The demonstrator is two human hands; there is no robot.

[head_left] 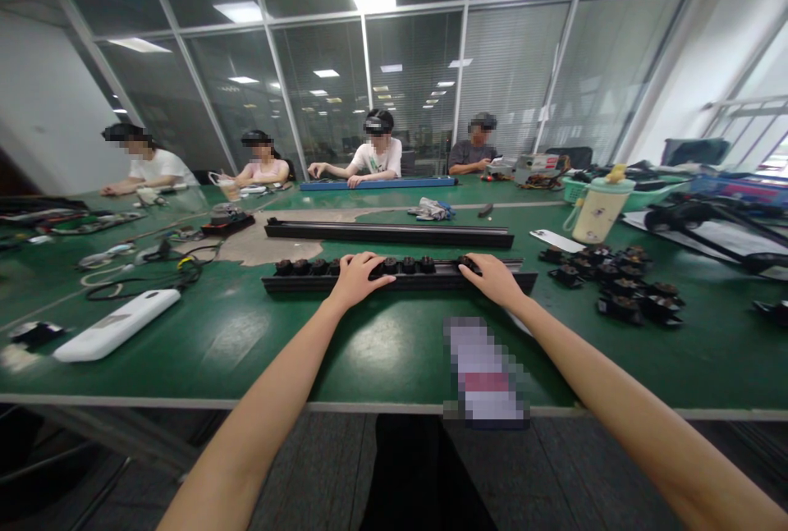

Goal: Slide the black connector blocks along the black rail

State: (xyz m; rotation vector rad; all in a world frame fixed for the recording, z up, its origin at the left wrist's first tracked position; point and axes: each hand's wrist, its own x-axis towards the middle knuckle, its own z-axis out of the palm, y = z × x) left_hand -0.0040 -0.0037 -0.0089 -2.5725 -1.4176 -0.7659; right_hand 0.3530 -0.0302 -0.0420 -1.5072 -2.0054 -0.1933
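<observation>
A long black rail [400, 286] lies across the table in front of me, with a row of small black round-topped parts [300, 267] seated along its left and middle stretch. My left hand [358, 280] rests over this row, fingers bent across the far side and thumb along the near side, gripping the rail. Near the rail's right end my right hand [496, 279] has its thumb and fingers closed round another small black part [466, 263]. A bare stretch of rail separates it from the row. My fingers partly hide the parts beneath them.
Behind lies a second black rail [387, 233]. To the right are a heap of black parts [634, 289], a white phone [557, 240] and a cream cup [600, 215]. A white case [118, 326] and cables [148, 268] lie left. A blurred phone [486, 375] is near the edge. Several people sit opposite.
</observation>
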